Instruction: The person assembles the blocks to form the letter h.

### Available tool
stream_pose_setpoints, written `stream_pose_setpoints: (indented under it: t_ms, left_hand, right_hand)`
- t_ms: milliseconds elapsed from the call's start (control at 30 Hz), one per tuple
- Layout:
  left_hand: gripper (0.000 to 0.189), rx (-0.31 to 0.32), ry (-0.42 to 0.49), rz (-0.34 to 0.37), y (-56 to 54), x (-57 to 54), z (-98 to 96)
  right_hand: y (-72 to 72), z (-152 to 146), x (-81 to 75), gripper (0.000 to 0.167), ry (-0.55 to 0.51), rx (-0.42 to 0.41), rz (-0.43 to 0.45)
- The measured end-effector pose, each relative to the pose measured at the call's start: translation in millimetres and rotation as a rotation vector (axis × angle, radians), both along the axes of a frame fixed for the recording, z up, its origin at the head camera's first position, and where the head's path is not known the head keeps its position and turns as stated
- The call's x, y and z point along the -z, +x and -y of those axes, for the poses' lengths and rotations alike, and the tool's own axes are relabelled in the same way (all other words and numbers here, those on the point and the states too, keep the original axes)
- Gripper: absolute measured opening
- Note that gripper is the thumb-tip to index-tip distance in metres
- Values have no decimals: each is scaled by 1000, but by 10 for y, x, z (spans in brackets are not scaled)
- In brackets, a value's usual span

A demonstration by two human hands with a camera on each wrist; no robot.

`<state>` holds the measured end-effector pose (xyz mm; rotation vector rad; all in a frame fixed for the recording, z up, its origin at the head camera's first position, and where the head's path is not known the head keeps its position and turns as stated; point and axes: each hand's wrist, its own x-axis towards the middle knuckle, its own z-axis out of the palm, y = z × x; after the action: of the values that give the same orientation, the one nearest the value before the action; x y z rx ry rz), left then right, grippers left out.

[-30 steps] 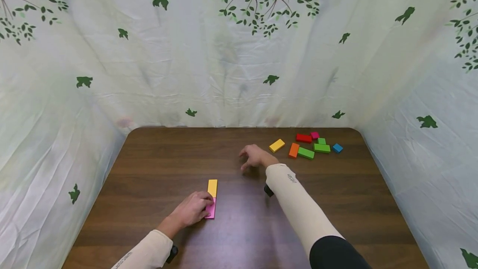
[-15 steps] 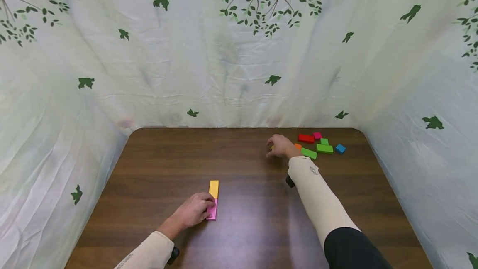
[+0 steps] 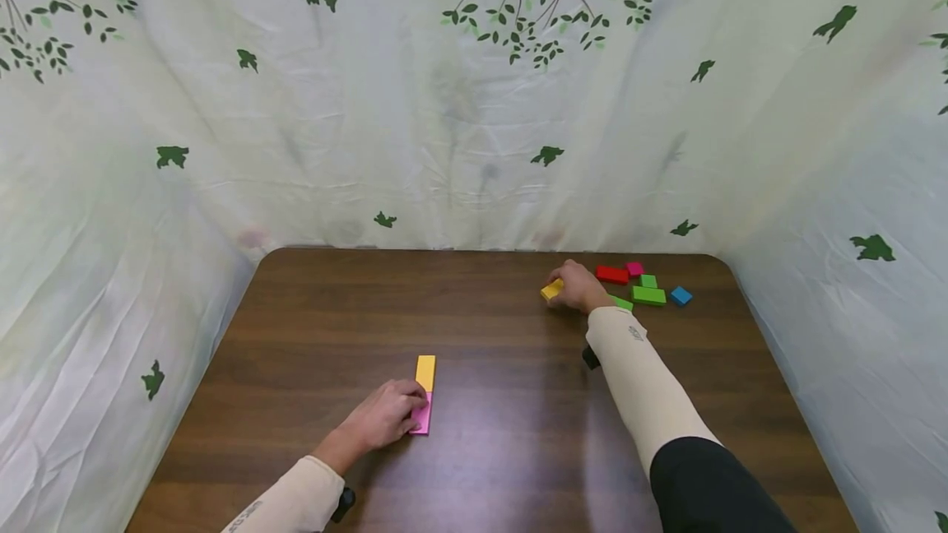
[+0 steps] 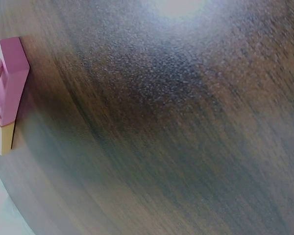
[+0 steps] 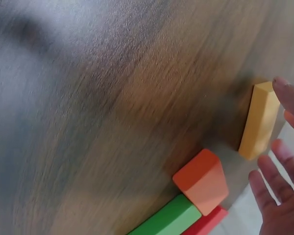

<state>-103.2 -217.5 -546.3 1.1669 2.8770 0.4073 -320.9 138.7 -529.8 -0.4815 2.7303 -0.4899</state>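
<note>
On the left half of the table, my left hand (image 3: 381,416) holds a pink block (image 3: 420,418), thumb and fingertips on it. A yellow block (image 3: 425,373) lies end to end with the pink one, at its far end. Farther back, my right hand (image 3: 579,287) is at a second yellow block (image 5: 259,120), which lies on the table. In the right wrist view, the thumb tip overlaps one end of that block. The other fingers are spread along its far side, fairly straight.
Beside the right hand lie an orange block (image 5: 202,182), several green blocks (image 3: 648,296), a red block (image 3: 611,275), a small dark pink block (image 3: 634,269) and a blue block (image 3: 680,296). White leaf-print cloth (image 3: 459,105) hangs behind the brown table (image 3: 333,303).
My right hand has moved right and back across the table to the second yellow block. My left hand has stayed on the pink block.
</note>
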Motion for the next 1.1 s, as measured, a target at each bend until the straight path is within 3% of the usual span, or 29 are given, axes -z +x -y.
stream_pose_setpoints:
  t_ms: [367, 600, 1100]
  left_hand:
    - [20, -26, -16, 47, 2, -15, -13]
    - [19, -39, -14, 52, 12, -8, -2]
    - [19, -27, -14, 33, 9, -14, -11]
  right_hand:
    - [9, 21, 103, 37, -21, 70, -12]
    - [-22, 52, 151, 35, -26, 52, -52]
    - [-39, 103, 119, 43, -49, 29, 35]
